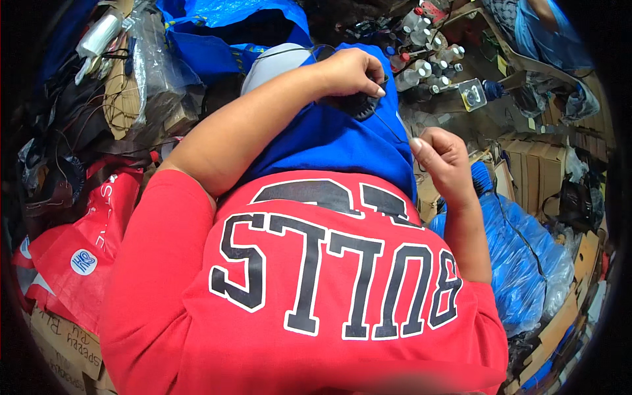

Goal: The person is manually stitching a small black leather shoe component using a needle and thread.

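Note:
My left hand (355, 74) is closed on a dark item with a ridged, rounded edge (364, 108), over the blue cloth (316, 141) across my lap. Its kind is hard to make out, since the hand and forearm cover much of it. From the item a thin dark thread (392, 131) runs down to the right, pulled fairly straight. At its other end my right hand (444, 158) is closed, thumb against the curled fingers, pinching the thread. Whether a tool is also in that hand cannot be seen.
Several plastic bottles (428, 66) stand at the far right. Blue plastic-wrapped goods (513, 257) and cardboard (536, 164) lie to the right. On the left are a red bag (85, 237) and clear plastic wrapping (155, 72). A large blue bag (230, 26) sits at the far side.

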A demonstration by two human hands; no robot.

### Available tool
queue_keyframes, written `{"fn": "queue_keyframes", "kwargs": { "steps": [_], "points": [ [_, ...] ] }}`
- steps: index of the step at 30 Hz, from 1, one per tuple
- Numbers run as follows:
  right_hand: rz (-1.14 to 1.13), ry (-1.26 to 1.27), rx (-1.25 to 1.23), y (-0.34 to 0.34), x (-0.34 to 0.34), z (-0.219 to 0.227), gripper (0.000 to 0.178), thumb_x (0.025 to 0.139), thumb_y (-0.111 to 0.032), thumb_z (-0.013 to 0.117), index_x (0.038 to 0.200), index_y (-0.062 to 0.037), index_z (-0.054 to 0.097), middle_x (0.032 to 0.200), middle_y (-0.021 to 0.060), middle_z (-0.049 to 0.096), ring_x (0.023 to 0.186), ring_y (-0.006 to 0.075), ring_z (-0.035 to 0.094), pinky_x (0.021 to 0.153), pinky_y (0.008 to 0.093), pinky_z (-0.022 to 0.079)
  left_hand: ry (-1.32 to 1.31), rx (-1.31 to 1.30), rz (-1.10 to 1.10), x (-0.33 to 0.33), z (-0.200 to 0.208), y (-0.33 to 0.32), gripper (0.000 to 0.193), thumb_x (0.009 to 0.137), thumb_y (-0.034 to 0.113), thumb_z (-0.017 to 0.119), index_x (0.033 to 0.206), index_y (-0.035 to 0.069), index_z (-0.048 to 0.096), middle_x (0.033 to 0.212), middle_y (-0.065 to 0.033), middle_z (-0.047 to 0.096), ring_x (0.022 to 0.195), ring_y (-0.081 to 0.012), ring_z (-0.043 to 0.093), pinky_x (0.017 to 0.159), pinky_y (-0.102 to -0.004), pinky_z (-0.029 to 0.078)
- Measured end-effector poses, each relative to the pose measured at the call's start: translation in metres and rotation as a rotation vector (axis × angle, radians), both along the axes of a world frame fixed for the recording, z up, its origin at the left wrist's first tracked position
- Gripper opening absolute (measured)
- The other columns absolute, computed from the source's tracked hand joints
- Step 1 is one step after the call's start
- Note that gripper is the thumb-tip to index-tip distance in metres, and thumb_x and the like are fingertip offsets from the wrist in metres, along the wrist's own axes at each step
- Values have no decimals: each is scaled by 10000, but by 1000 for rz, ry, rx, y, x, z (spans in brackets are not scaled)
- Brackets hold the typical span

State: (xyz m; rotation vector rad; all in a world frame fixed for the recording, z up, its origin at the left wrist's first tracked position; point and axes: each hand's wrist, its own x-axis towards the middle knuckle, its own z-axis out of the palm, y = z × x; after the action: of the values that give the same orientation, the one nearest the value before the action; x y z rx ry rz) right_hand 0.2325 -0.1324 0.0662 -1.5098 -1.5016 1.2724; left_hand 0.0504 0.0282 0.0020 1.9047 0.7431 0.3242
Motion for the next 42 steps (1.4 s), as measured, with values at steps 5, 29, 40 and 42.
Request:
{"fn": "queue_keyframes", "kwargs": {
  "steps": [5,29,40,42],
  "points": [
    [22,-281,221,19,-6,-15,157,823,-88,625,968,-72,683,782,50,587,673,147,546,611,271,435,41,-322,-138,-13,11,13,237,798,191,682,1002,70,660,736,7,603,535,-76,517,437,-229,434],
    [57,-540,253,45,-21,-29,162,764,-104,637,916,-92,693,751,119,581,708,274,599,656,347,476,154,-340,-308,-18,20,19,354,832,102,570,1184,97,609,745,-24,618,485,-78,501,444,-225,442],
    [3,-77,10,47,-3,-53,171,802,-72,661,971,-56,682,857,31,603,773,111,570,707,248,450,-11,-222,-389,-10,-1,22,284,824,123,627,1104,73,622,899,-1,630,737,-97,564,615,-248,476],
    [-1,35,-103,46,3,-52,163,828,-87,650,976,-23,674,913,0,593,843,66,530,756,222,421,35,-248,-396,-15,9,21,299,819,114,633,1115,76,617,914,-7,632,768,-101,565,662,-255,475]
  ]
}}
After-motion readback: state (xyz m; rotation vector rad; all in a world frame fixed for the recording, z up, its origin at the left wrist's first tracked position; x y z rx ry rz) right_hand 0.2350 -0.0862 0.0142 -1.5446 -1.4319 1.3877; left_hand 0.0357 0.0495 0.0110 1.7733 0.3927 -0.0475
